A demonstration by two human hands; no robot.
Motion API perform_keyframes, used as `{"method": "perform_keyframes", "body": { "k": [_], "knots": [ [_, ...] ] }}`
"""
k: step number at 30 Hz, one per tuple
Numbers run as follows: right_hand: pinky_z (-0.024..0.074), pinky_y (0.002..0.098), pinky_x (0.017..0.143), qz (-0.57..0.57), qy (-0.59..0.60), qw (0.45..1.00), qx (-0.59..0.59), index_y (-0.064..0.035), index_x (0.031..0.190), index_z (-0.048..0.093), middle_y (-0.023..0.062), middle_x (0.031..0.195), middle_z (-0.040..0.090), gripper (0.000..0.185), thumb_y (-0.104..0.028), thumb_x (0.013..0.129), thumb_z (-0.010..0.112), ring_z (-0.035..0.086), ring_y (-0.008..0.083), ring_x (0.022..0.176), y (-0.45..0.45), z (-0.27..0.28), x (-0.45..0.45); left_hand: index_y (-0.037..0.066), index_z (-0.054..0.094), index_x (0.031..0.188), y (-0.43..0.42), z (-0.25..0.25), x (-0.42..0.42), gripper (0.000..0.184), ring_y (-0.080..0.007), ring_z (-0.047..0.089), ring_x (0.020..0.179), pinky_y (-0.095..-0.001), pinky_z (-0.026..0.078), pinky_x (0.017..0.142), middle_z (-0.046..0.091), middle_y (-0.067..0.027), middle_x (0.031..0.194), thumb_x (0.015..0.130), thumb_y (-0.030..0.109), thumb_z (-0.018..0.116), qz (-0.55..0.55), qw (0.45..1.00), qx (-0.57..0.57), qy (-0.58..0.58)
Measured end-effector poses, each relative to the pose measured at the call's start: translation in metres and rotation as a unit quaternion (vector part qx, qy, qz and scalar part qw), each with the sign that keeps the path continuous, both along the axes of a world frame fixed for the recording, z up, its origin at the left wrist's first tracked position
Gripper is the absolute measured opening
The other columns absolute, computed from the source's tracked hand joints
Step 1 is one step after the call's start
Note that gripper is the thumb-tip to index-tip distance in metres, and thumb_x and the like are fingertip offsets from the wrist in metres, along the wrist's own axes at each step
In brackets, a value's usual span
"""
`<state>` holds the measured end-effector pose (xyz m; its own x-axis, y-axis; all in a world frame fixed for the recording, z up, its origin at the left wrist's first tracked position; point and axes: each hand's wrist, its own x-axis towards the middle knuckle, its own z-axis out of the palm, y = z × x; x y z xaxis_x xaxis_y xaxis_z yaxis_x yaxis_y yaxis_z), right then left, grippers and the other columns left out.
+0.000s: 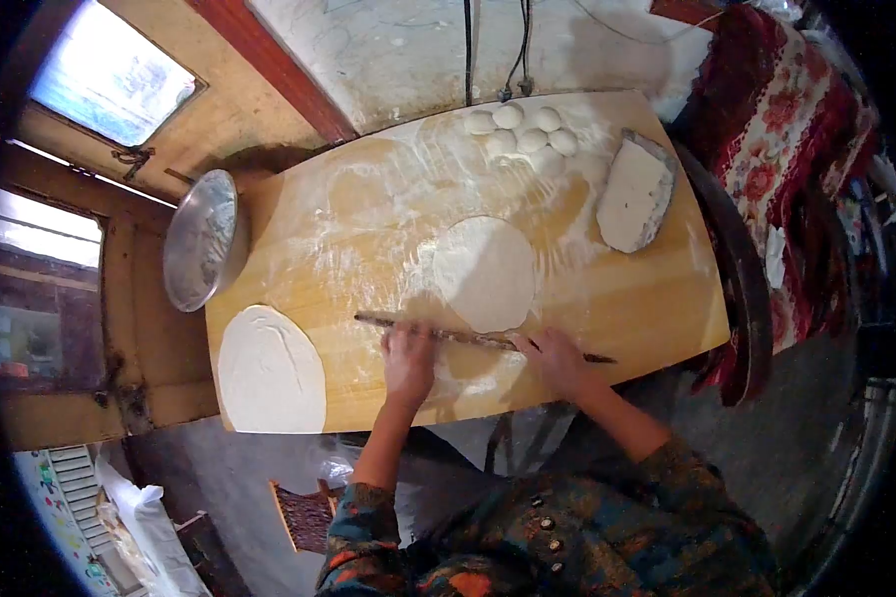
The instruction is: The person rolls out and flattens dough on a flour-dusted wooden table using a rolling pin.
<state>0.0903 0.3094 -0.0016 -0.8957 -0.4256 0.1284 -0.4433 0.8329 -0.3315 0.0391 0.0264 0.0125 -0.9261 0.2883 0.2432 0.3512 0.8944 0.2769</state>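
Observation:
A thin dark rolling pin lies across the near part of the floured wooden board. My left hand is closed on its left part, and my right hand is closed on its right part. Just beyond the pin, at its edge, is a flat round of dough. A larger, thinner dough sheet lies at the board's left front corner. Several small dough balls sit together near the far edge. Right of them is a dish or bag of flour.
A metal bowl stands at the board's left edge. A red floral cloth hangs over furniture on the right. Cables hang against the wall behind the board. A small woven stool is on the floor.

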Motion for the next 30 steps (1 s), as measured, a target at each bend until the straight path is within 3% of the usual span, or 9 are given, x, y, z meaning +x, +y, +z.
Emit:
{"method": "perform_keyframes", "body": {
  "k": [3,6,8,11,14,17,20,23,30],
  "knots": [
    [0.0469,0.0455,0.073,-0.077,-0.022,0.996,-0.048,-0.0093,0.127,0.056,0.0152,0.098,0.055,0.043,-0.008,0.084,0.054,0.055,0.0319,0.087,-0.021,0.02,0.002,0.003,0.058,0.113,0.008,0.004,-0.007,0.036,-0.0357,0.052,0.106,-0.0488,0.038,0.096,0.054,-0.0196,0.114,0.083,0.021,0.066,0.167,0.977,0.133,-0.027],
    [0.0463,0.0443,0.079,-0.172,-0.07,0.976,-0.112,-0.0069,0.13,0.053,0.0149,0.104,0.054,0.048,-0.009,0.082,0.056,0.054,0.0319,0.092,-0.049,-0.016,-0.024,0.003,0.062,0.1,0.037,-0.026,-0.027,0.03,-0.0367,0.055,0.098,-0.0472,0.044,0.086,0.057,-0.0197,0.106,0.08,0.024,0.07,0.174,0.982,0.043,-0.054],
    [0.0448,0.0445,0.085,-0.178,-0.082,0.977,-0.089,-0.004,0.129,0.051,0.0166,0.11,0.054,0.049,-0.01,0.081,0.056,0.053,0.0329,0.099,-0.057,-0.019,-0.037,0.003,0.063,0.088,0.064,-0.01,-0.036,0.028,-0.0375,0.057,0.092,-0.0478,0.047,0.08,0.059,-0.018,0.095,0.076,0.025,0.073,0.208,0.967,0.117,-0.085],
    [0.0426,0.0458,0.092,-0.149,-0.029,0.988,-0.013,-0.0006,0.127,0.049,0.02,0.116,0.053,0.047,-0.011,0.082,0.054,0.052,0.0344,0.107,-0.056,0.028,-0.042,0.001,0.061,0.086,0.076,-0.013,-0.05,0.023,-0.0375,0.058,0.094,-0.0453,0.048,0.08,0.061,-0.0191,0.097,0.077,0.019,0.071,0.193,0.968,0.103,-0.125],
    [0.0412,0.0451,0.092,-0.175,0.043,0.983,-0.046,-0.0018,0.13,0.047,0.0176,0.115,0.052,0.05,-0.011,0.081,0.055,0.05,0.0335,0.107,-0.062,0.035,-0.05,0.0,0.062,0.094,0.082,0.014,-0.071,0.021,-0.0367,0.059,0.099,-0.0389,0.05,0.081,0.061,-0.0203,0.106,0.078,0.012,0.067,0.18,0.901,0.251,-0.306],
    [0.0379,0.0435,0.094,-0.188,0.011,0.982,-0.036,-0.0024,0.13,0.047,0.0136,0.111,0.053,0.051,-0.012,0.081,0.057,0.049,0.0318,0.106,-0.075,0.021,-0.065,0.0,0.063,0.103,0.089,-0.018,-0.085,0.022,-0.0316,0.062,0.098,-0.0324,0.051,0.075,0.061,-0.0191,0.115,0.082,0.002,0.059,0.134,0.786,0.509,-0.325],
    [0.0395,0.0433,0.092,-0.193,-0.05,0.98,-0.02,-0.0039,0.125,0.05,0.0133,0.11,0.054,0.045,-0.01,0.081,0.056,0.05,0.0315,0.106,-0.073,-0.001,-0.087,0.007,0.064,0.11,0.092,-0.006,-0.087,0.036,-0.0311,0.058,0.108,-0.0403,0.047,0.089,0.061,-0.013,0.114,0.076,-0.002,0.058,-0.032,0.908,0.383,-0.167],
    [0.0432,0.0427,0.086,-0.137,-0.015,0.99,-0.01,-0.0049,0.118,0.055,0.0132,0.106,0.057,0.038,-0.01,0.08,0.054,0.054,0.0311,0.102,-0.062,-0.006,-0.091,0.011,0.064,0.112,0.08,0.017,-0.082,0.04,-0.0267,0.055,0.113,-0.0445,0.039,0.097,0.061,-0.0101,0.114,0.075,-0.001,0.057,-0.108,0.992,-0.029,0.052],
    [0.0379,0.0479,0.098,0.079,-0.044,0.996,0.005,-0.0033,0.119,0.056,0.015,0.117,0.056,0.04,-0.017,0.082,0.054,0.05,0.0335,0.115,-0.017,0.009,-0.037,0.012,0.06,0.118,0.042,0.007,-0.009,0.04,-0.0284,0.053,0.108,-0.0464,0.037,0.095,0.059,-0.0088,0.106,0.079,0.005,0.052,-0.186,0.975,-0.017,-0.124]
  ]
}}
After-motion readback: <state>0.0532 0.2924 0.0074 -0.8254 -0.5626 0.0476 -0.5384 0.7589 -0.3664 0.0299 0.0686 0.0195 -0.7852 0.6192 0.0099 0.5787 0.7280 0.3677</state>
